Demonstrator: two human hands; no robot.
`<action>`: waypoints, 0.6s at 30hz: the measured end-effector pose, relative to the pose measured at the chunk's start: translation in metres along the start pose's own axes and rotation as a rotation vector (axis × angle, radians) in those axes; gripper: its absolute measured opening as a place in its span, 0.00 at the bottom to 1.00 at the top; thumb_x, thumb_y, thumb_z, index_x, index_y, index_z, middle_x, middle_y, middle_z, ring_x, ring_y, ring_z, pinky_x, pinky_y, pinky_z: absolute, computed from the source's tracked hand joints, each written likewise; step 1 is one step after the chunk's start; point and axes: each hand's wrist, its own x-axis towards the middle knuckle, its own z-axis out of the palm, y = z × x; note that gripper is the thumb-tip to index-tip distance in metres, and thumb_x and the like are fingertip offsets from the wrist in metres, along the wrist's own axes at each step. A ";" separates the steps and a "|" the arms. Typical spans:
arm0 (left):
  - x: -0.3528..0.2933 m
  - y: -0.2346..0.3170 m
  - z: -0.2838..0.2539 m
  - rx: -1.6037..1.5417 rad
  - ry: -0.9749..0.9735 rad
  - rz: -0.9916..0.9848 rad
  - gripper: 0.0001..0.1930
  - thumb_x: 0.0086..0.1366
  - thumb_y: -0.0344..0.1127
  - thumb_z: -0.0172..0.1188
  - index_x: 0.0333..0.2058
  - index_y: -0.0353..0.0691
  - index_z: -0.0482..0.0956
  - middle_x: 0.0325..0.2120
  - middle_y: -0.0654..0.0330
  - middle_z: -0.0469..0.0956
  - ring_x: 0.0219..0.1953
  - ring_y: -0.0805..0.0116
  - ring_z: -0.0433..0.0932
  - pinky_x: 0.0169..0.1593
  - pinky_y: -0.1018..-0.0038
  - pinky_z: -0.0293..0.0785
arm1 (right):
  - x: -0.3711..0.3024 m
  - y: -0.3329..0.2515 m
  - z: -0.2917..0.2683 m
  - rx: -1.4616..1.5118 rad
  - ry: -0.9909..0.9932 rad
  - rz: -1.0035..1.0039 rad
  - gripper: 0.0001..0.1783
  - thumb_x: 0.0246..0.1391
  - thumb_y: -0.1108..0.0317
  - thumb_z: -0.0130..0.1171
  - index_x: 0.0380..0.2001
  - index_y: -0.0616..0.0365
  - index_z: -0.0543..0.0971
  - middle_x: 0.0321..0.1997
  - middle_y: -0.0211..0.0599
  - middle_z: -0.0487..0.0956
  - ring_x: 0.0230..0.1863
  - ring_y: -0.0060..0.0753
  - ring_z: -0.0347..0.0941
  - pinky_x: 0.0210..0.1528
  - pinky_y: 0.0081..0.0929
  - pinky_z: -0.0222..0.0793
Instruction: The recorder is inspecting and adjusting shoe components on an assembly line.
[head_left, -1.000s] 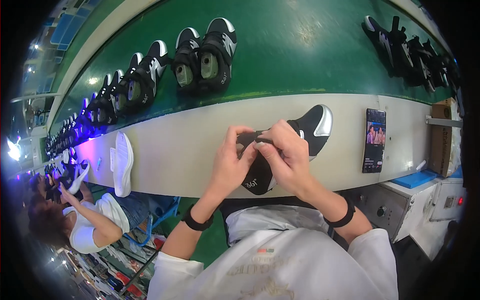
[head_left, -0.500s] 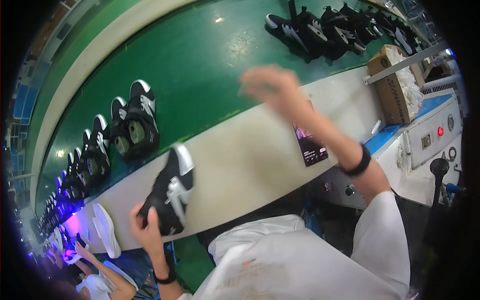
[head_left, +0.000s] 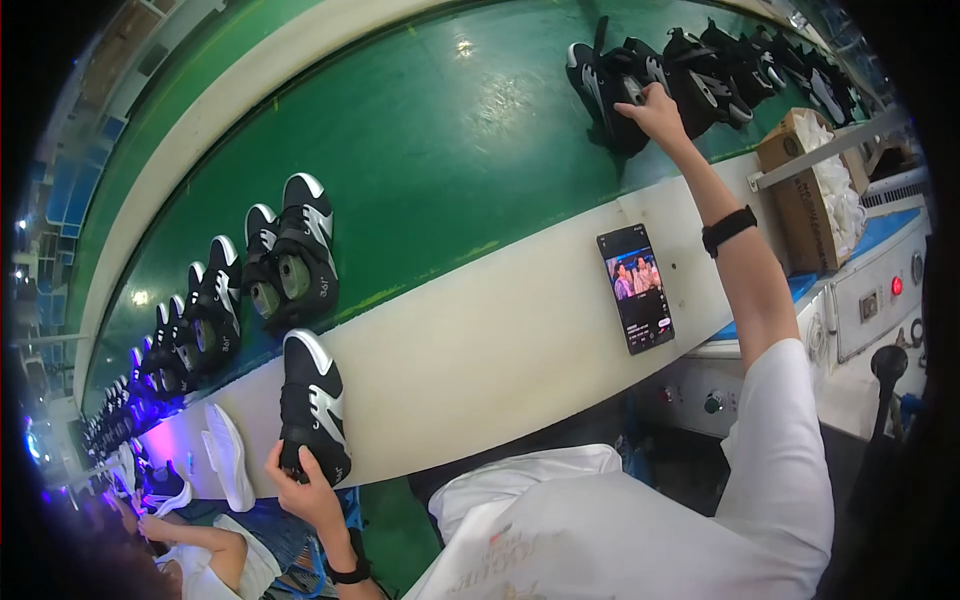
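Observation:
My left hand (head_left: 308,490) is closed round the heel of a black-and-white sneaker (head_left: 314,400), which lies on the pale worktop with its toe pointing away from me. At the far right, my right hand (head_left: 655,116) reaches over the green belt. Its thumb and fingers are closed at the opening of a black shoe (head_left: 610,100), one of a cluster of dark shoes; the exact grip is partly hidden. Several paired sneakers (head_left: 290,245) with grey-green lasts in them line the belt to the left.
A lit phone (head_left: 637,290) lies on the pale worktop (head_left: 470,350). White soles (head_left: 230,455) rest at its left end, near a co-worker (head_left: 205,550). At the right stand a cardboard box (head_left: 805,205) of white filling and a machine panel (head_left: 875,290), with a metal bar (head_left: 820,150) crossing above.
My right hand has moved away and right, from above the belt's near edge to the dark shoes. The sneaker under my left hand has shifted slightly left and nearer. The phone is now uncovered.

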 end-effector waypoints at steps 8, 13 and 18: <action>-0.028 0.079 0.013 -0.357 -0.116 0.468 0.24 0.63 0.25 0.58 0.58 0.28 0.71 0.59 0.44 0.72 0.63 0.49 0.70 0.68 0.60 0.58 | -0.133 -0.088 -0.078 0.553 -0.467 0.177 0.24 0.45 0.53 0.73 0.34 0.65 0.79 0.29 0.36 0.80 0.29 0.28 0.77 0.30 0.30 0.71; -0.074 0.151 0.062 -0.439 -0.796 0.489 0.43 0.67 0.44 0.62 0.69 0.28 0.47 0.63 0.34 0.63 0.66 0.43 0.65 0.66 0.64 0.60 | -0.321 -0.141 -0.103 0.449 -0.584 -0.166 0.27 0.44 0.60 0.74 0.40 0.68 0.74 0.33 0.42 0.81 0.30 0.36 0.78 0.33 0.32 0.72; -0.064 0.116 0.044 -0.593 -0.935 0.082 0.38 0.57 0.29 0.68 0.63 0.27 0.59 0.58 0.44 0.72 0.61 0.56 0.71 0.65 0.66 0.63 | -0.397 -0.168 -0.096 0.757 -0.740 0.154 0.33 0.48 0.65 0.71 0.55 0.68 0.71 0.51 0.49 0.79 0.51 0.50 0.78 0.50 0.40 0.73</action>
